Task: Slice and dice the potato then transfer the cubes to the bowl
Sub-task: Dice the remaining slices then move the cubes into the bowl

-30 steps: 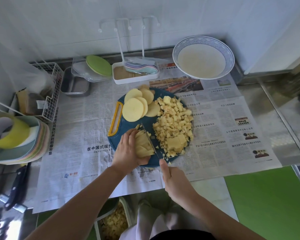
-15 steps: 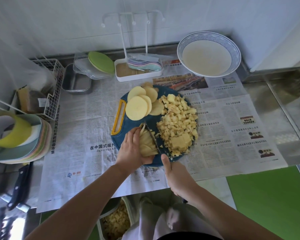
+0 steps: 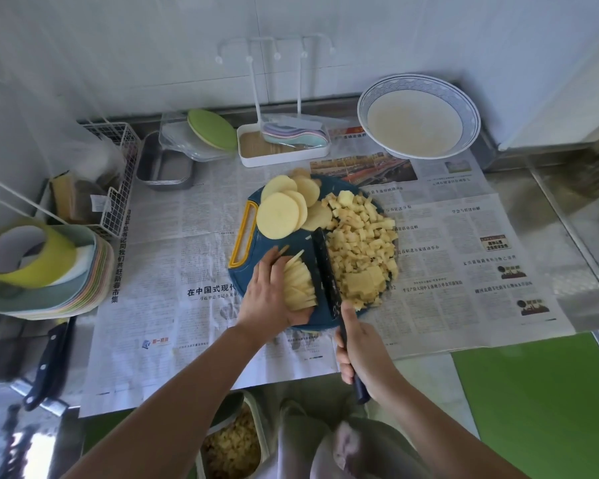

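Note:
A round blue cutting board (image 3: 246, 271) with a yellow handle lies on newspaper. Round potato slices (image 3: 279, 216) are stacked at its far left. A heap of potato cubes (image 3: 360, 250) fills its right side. My left hand (image 3: 268, 299) holds a bundle of potato strips (image 3: 300, 286) at the board's near edge, fingers curved round its left side. My right hand (image 3: 362, 354) grips the dark handle of a knife (image 3: 325, 271). Its blade lies tilted between the strips and the cubes. A blue-rimmed white bowl (image 3: 419, 115) stands at the back right.
Behind the board stand a white tray rack (image 3: 284, 146), a green lid on clear containers (image 3: 206, 131) and a metal tin (image 3: 163, 165). Stacked plates with a yellow tape roll (image 3: 32, 257) and a wire basket (image 3: 118, 174) are at left. A second knife (image 3: 49, 364) lies near left. A bin of cubes (image 3: 232, 444) sits below.
The knife has moved off the strips to their right, and its blade now lies tilted with its flat side showing. My left hand still holds the strips.

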### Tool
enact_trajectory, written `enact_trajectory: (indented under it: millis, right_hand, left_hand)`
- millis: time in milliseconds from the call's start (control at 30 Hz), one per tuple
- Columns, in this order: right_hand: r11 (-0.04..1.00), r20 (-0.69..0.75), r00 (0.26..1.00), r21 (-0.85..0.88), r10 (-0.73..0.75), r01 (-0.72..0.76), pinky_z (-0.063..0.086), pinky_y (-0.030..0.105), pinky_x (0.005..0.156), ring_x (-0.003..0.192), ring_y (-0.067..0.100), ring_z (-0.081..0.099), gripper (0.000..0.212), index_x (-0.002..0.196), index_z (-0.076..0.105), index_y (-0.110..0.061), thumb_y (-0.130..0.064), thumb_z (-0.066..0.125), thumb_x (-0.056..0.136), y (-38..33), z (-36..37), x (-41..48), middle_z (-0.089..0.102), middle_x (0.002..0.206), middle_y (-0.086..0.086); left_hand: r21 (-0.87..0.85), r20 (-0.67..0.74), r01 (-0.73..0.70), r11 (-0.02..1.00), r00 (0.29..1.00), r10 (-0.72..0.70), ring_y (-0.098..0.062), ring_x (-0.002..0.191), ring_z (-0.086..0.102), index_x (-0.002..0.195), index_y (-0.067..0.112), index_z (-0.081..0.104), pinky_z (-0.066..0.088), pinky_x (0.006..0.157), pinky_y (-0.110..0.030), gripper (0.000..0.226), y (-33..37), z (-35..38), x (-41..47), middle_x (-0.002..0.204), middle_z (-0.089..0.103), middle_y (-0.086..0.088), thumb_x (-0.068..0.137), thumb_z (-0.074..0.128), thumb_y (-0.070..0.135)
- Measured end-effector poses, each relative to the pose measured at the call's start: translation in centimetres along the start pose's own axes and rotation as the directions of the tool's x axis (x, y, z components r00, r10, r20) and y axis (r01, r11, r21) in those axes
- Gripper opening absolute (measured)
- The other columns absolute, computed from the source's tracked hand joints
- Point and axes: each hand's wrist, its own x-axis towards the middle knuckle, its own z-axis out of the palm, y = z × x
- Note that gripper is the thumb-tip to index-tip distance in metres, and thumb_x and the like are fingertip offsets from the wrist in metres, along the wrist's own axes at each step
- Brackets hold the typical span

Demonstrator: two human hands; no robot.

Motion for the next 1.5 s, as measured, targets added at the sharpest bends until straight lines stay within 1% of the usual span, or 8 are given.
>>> enact_trajectory:
  millis: [200, 467, 600, 700, 867, 1100, 1300, 1500]
  right_hand:
    - [0.969, 0.005, 0.992, -0.213, -0.125, 0.123, 0.031, 0.026, 0.038, 0.034, 0.016, 0.031, 0.065, 0.060, 0.041, -0.009, -0.063, 0.030, 0.094, -0.6, -1.1, -1.2, 0.033, 0.042, 0.000]
    - [0.712, 0.000, 0.963, -0.674, -0.269, 0.199, 0.030, 0.026, 0.049, 0.039, 0.011, 0.030, 0.064, 0.052, 0.030, -0.013, -0.053, 0.018, 0.100, -3.0, -2.0, -1.0, 0.030, 0.045, -0.002]
    - [0.622, 0.046, 0.966, -0.757, -0.255, 0.200, 0.025, 0.022, 0.045, 0.042, 0.012, 0.029, 0.064, 0.052, 0.030, -0.013, -0.051, 0.019, 0.101, -3.4, -2.4, -0.9, 0.030, 0.048, 0.000]
    - [0.594, 0.058, 0.959, -0.774, -0.278, 0.219, 0.024, 0.022, 0.045, 0.043, 0.011, 0.030, 0.063, 0.052, 0.030, -0.013, -0.050, 0.020, 0.102, -3.2, -2.5, -1.4, 0.031, 0.048, 0.000]
    - [0.681, 0.012, 0.934, -0.681, -0.358, 0.270, 0.028, 0.020, 0.044, 0.036, 0.007, 0.029, 0.060, 0.051, 0.029, -0.015, -0.051, 0.020, 0.099, -2.4, -1.8, -2.4, 0.029, 0.045, -0.005]
    - [0.734, 0.038, 0.935, -0.609, -0.352, 0.300, 0.033, 0.023, 0.053, 0.040, 0.008, 0.037, 0.060, 0.050, 0.031, -0.016, -0.058, 0.011, 0.087, -0.6, 0.3, -2.2, 0.033, 0.044, -0.003]
    - [0.831, 0.016, 0.964, -0.504, -0.264, 0.236, 0.028, 0.027, 0.045, 0.034, 0.008, 0.029, 0.062, 0.051, 0.028, -0.016, -0.063, 0.016, 0.088, 0.4, 0.8, -1.3, 0.028, 0.038, -0.005]
    - [0.903, 0.083, 0.997, -0.427, -0.008, 0.043, 0.027, 0.023, 0.035, 0.027, 0.009, 0.030, 0.062, 0.058, 0.033, -0.015, -0.062, 0.023, 0.096, -1.2, -0.7, -0.2, 0.030, 0.040, -0.004]
  left_hand:
    - [-0.020, -0.027, -0.006, 1.000, 1.000, 0.006, -0.027, 0.123, 0.043, 0.134, 0.003, 0.044, 0.037, 0.105, -0.038, 0.099, -0.2, 0.1, -0.1, 0.132, 0.047, -0.012, 0.054, 0.073, 0.053]
    - [-0.013, -0.023, -0.037, 0.999, 0.999, 0.037, -0.025, 0.122, 0.041, 0.145, 0.021, 0.028, 0.038, 0.101, -0.039, 0.104, -0.4, 0.1, -0.2, 0.133, 0.042, -0.009, 0.057, 0.073, 0.053]
    - [-0.042, -0.022, -0.035, 0.999, 0.999, 0.034, -0.030, 0.127, 0.040, 0.141, 0.028, 0.023, 0.037, 0.103, -0.042, 0.100, -0.3, 0.2, -0.3, 0.139, 0.038, -0.012, 0.057, 0.070, 0.055]
    - [-0.041, -0.047, -0.052, 0.998, 0.998, 0.050, -0.027, 0.125, 0.041, 0.138, 0.022, 0.028, 0.037, 0.102, -0.040, 0.094, -0.5, 0.4, -0.3, 0.137, 0.042, -0.013, 0.060, 0.065, 0.059]
    - [-0.023, -0.093, -0.096, 0.995, 0.991, 0.093, -0.026, 0.118, 0.047, 0.132, 0.012, 0.037, 0.041, 0.102, -0.036, 0.087, -0.9, 0.7, -0.2, 0.128, 0.050, -0.012, 0.065, 0.062, 0.062]
    - [-0.025, -0.130, -0.121, 0.992, 0.985, 0.117, -0.023, 0.116, 0.042, 0.125, 0.003, 0.037, 0.026, 0.105, -0.021, 0.085, -0.7, 0.6, -0.1, 0.121, 0.053, -0.019, 0.067, 0.061, 0.060]
    - [0.030, -0.080, -0.090, 0.995, 0.993, 0.092, -0.030, 0.118, 0.046, 0.125, 0.006, 0.035, 0.043, 0.100, -0.041, 0.084, -1.2, 1.1, -0.2, 0.125, 0.051, -0.021, 0.071, 0.054, 0.067]
    - [0.034, -0.032, -0.073, 0.997, 0.997, 0.074, -0.033, 0.119, 0.048, 0.128, 0.007, 0.032, 0.046, 0.099, -0.047, 0.084, -1.7, 1.4, -0.1, 0.128, 0.049, -0.021, 0.073, 0.053, 0.067]
